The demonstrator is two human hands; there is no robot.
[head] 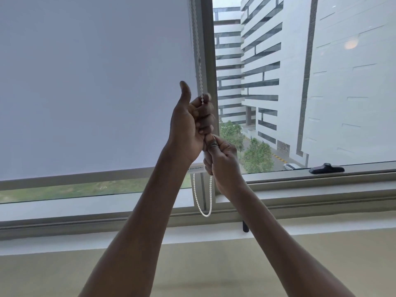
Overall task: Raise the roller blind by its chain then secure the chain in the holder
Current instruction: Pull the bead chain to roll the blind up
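Note:
A pale grey roller blind [92, 86] covers the left window pane, its bottom bar [85, 179] a little above the sill. A white bead chain [198, 50] hangs down along the blind's right edge by the window post. My left hand [192, 123] is closed around the chain, thumb sticking up. Directly below and touching it, my right hand [222, 159] also grips the chain. The chain's lower loop [203, 202] dangles under my hands in front of the sill. I see no chain holder; my hands hide part of the post.
The grey window post [209, 39] stands right behind the chain. A black window handle [326, 168] lies on the right frame, and a short black lever [245, 227] hangs under the sill [85, 211]. The right pane shows white buildings outside. A beige surface lies below.

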